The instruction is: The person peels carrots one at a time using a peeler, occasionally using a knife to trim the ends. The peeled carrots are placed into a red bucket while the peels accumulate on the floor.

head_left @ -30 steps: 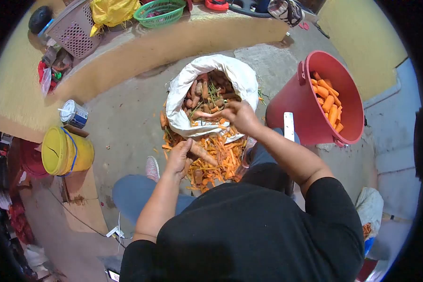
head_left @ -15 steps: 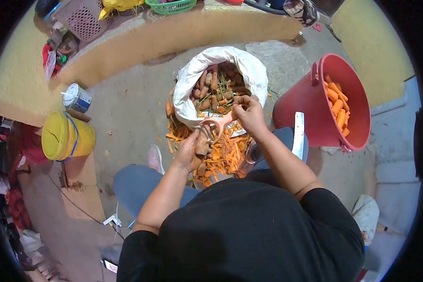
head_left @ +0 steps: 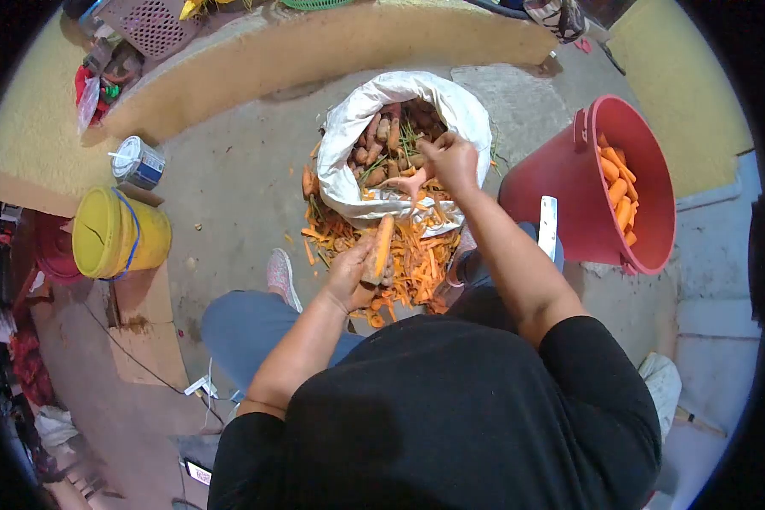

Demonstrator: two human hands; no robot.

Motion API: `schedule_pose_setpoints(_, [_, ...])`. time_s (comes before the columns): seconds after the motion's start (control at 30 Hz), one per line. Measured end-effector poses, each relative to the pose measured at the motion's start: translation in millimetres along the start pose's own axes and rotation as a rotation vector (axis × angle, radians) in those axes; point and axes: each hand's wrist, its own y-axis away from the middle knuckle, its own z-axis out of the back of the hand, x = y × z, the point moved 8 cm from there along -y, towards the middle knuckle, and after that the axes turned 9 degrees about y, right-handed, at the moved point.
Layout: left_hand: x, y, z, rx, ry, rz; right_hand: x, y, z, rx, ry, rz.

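On your side of the white sack (head_left: 345, 161), your left hand (head_left: 355, 274) grips a carrot (head_left: 383, 244) above the heap of peelings (head_left: 416, 259). Over the sack's near rim, your right hand (head_left: 452, 160) is clenched around a peeler (head_left: 408, 182). Right of the sack stands a red bucket (head_left: 552, 187) of peeled carrots (head_left: 614, 183).

Bare concrete floor (head_left: 229, 195) lies open left of the white sack (head_left: 348, 161), out to the yellow bucket (head_left: 115, 234). On the right the red bucket (head_left: 552, 187) stands near the sack, leaving a narrow gap. A raised kerb (head_left: 314, 59) closes the far side. The peel pile (head_left: 416, 259) fills the ground between the knees, under the left hand (head_left: 353, 274) clasping a carrot (head_left: 383, 240). The right hand (head_left: 452, 160), gripping a peeler (head_left: 406, 183), partly covers the sack's mouth.
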Motion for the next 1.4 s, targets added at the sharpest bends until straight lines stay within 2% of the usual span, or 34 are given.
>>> schedule_pose_setpoints(0.07, [-4, 4, -12, -0.041, -0.032, -0.039, -19, -17, 3, -0.001, -0.009, -0.036])
schedule_pose_setpoints(0.17, [-10, 1, -9, -0.038, -0.041, -0.082, -7, 4, 1, 0.063, -0.190, -0.041])
schedule_pose_setpoints(0.2, [-9, 1, -2, -0.065, -0.015, -0.083, 10, 24, 2, 0.175, -0.308, -0.070])
schedule_pose_setpoints(0.27, [-9, -1, 12, -0.117, 0.027, -0.086, 25, 53, -6, 0.110, -0.316, 0.149])
schedule_pose_setpoints(0.3, [-11, 3, 10, -0.232, 0.063, -0.130, 30, 69, -12, 0.200, -0.309, 0.106])
schedule_pose_setpoints(0.33, [-7, -1, 10, -0.144, 0.071, -0.098, 38, 79, -14, 0.289, -0.300, 0.061])
schedule_pose_setpoints(0.37, [-3, -7, 15, -0.054, 0.079, -0.068, 52, 79, -5, 0.246, -0.225, 0.153])
schedule_pose_setpoints(0.4, [1, -11, 17, 0.035, 0.088, -0.039, 43, 70, -7, 0.183, -0.186, 0.154])
schedule_pose_setpoints(0.47, [7, -8, 16, 0.004, 0.073, 0.002, 10, 35, -22, 0.059, -0.107, 0.154])
schedule_pose_setpoints(0.53, [5, 0, -5, 0.024, 0.094, 0.022, -30, -2, -14, -0.056, -0.178, 0.004])
schedule_pose_setpoints(0.6, [2, 2, -8, -0.013, 0.067, 0.026, -43, -13, -1, -0.008, -0.245, -0.134])
schedule_pose_setpoints(0.63, [2, 2, -8, -0.034, 0.059, 0.031, -37, -9, 1, -0.002, -0.308, -0.110])
schedule_pose_setpoints(0.7, [7, -1, 4, -0.070, 0.119, 0.065, -5, 21, 6, 0.082, -0.238, -0.022])
schedule_pose_setpoints(0.8, [5, -5, 22, -0.184, 0.098, 0.006, 22, 57, -3, 0.121, -0.226, 0.138])
schedule_pose_setpoints(0.83, [5, -6, 20, -0.136, 0.085, 0.015, 26, 58, -2, 0.119, -0.184, 0.218])
schedule_pose_setpoints(0.93, [5, -2, 8, -0.127, 0.113, -0.005, 34, 50, -17, 0.292, 0.240, 0.368])
schedule_pose_setpoints(1.03, [5, 0, 5, -0.111, 0.154, -0.022, 58, 61, 3, 0.275, 0.117, 0.291])
schedule_pose_setpoints(1.07, [3, 0, 7, -0.115, 0.120, -0.047, 69, 71, 8, 0.328, 0.029, 0.265])
schedule_pose_setpoints(1.13, [-2, -1, 7, -0.119, 0.050, -0.096, 78, 86, -4, 0.302, 0.107, 0.455])
schedule_pose_setpoints(1.17, [-2, -1, 4, -0.086, 0.033, -0.108, 75, 83, -6, 0.289, 0.136, 0.427])
schedule_pose_setpoints(1.27, [7, -4, 8, -0.018, 0.118, 0.054, 14, 32, -25, 0.258, 0.175, 0.137])
schedule_pose_setpoints(1.3, [10, -1, -7, 0.100, 0.189, 0.101, -9, 11, -23, 0.180, 0.193, 0.101])
schedule_pose_setpoints(1.33, [11, 1, -7, 0.051, 0.164, 0.087, -27, -5, -15, 0.102, 0.212, 0.066])
schedule_pose_setpoints(1.4, [9, 3, -4, -0.046, 0.112, 0.058, -43, -13, 4, 0.142, 0.247, -0.082])
